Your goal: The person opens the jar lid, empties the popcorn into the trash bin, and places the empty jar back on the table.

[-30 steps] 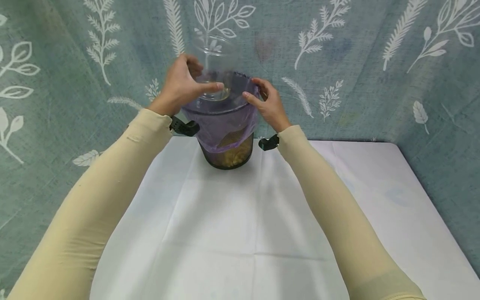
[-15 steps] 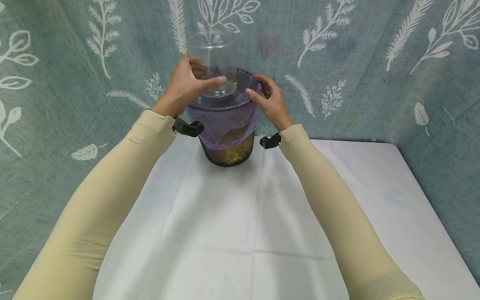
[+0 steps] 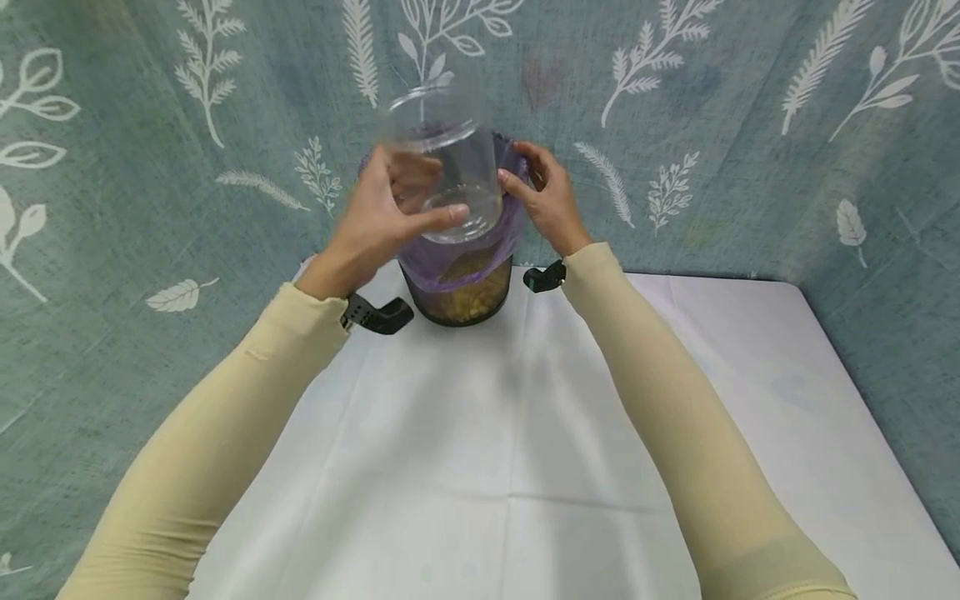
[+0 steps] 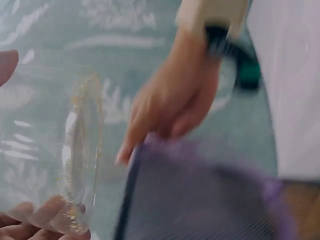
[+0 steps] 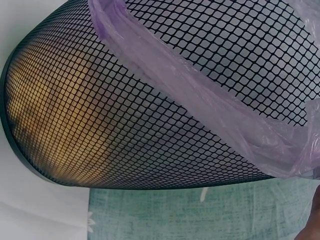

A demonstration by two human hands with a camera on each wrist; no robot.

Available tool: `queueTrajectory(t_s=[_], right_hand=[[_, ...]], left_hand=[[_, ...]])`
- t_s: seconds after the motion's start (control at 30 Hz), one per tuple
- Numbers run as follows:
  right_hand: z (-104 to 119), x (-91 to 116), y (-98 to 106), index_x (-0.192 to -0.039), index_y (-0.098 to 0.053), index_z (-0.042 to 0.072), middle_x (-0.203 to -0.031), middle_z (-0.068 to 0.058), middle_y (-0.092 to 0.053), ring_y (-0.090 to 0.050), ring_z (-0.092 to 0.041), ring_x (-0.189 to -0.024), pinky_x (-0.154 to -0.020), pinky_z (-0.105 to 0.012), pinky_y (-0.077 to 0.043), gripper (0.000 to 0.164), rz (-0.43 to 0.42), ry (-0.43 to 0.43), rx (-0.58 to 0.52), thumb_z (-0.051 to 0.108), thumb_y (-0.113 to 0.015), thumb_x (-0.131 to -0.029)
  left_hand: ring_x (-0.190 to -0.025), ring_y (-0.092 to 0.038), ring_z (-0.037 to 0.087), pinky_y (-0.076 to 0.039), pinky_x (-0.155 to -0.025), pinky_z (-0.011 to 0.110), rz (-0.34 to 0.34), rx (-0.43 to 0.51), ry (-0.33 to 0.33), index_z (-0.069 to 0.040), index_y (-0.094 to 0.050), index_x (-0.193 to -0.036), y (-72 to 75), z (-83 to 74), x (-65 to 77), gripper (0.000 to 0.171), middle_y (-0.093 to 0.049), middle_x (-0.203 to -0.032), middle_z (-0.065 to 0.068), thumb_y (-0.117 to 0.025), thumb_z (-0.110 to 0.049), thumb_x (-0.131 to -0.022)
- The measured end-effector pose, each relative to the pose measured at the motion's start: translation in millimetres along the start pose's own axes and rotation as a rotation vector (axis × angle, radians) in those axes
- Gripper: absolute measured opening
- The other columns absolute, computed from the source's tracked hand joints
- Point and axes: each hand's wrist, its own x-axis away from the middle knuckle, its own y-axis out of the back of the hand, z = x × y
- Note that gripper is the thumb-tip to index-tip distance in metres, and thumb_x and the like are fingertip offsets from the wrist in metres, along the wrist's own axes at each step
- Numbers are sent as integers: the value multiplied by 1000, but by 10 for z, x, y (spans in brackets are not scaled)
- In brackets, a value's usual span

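Observation:
My left hand [image 3: 371, 221] grips a clear plastic jar [image 3: 472, 179], thumb on the near side and fingers behind it. The jar is tilted and overlaps the mouth of the mesh bin in the head view. Yellow crumbs cling around one end of the jar [image 4: 82, 150] in the left wrist view. My right hand [image 3: 553, 204] pinches the bin's right rim, where a purple plastic liner [image 3: 502, 237] folds over the edge. The black mesh bin [image 5: 150, 135] stands upright on the table, and yellowish contents [image 5: 60, 115] show through its lower wall.
A white cloth [image 3: 510, 433] covers the table under the bin. Right behind it hangs a green curtain [image 3: 675, 108] with white leaf patterns, which also runs along the left and right sides. Black camera bands [image 3: 378, 315] sit on both wrists.
My left hand has drawn the jar down and toward me from over the bin's mouth, tilting it. My right hand has stayed at the rim.

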Motion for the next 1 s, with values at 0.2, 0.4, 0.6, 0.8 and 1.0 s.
queueTrajectory(t_s=[0.2,0.4,0.6,0.8,1.0], right_hand=[[4,-13,17,-154,-42,-9,-159,-23,-42,-37,-23,-152,-124,-26,-27,60,0,5,-2,9,-69,-103],[30,-2,32,-156,-40,-6,-162,-21,-39,-34,-18,-154,-124,-26,-25,63,27,-3,25,13,-69,-103],[54,-14,27,-156,-40,-6,-162,-21,-40,-33,-17,-154,-124,-23,-25,63,24,5,18,13,-69,-103],[32,14,12,-157,-40,-4,-163,-18,-39,-33,-15,-154,-125,-27,-25,65,33,-15,37,16,-70,-103],[0,35,17,-156,-39,-5,-163,-20,-39,-33,-17,-154,-126,-29,-24,64,24,-1,22,15,-68,-104]], left_hand=[[-139,-51,28,-44,-116,46,97,72,-46,-4,-35,-146,-395,275,435,88,-47,-147,14,-92,-4,-78],[-140,-48,30,-41,-114,63,184,13,-2,-4,-38,-143,-795,694,820,88,-50,-145,14,-94,-9,-76],[-140,-48,28,-46,-107,65,221,-70,94,-9,-41,-144,-1105,1061,1100,95,-56,-145,9,-99,-19,-70],[-141,-49,36,-46,-108,63,265,-34,142,-4,-42,-137,-1345,1326,1273,91,-55,-148,17,-99,-16,-68],[-137,-52,35,-44,-111,55,323,-54,163,-5,-42,-138,-1505,1478,1364,93,-55,-149,16,-100,-18,-67]])
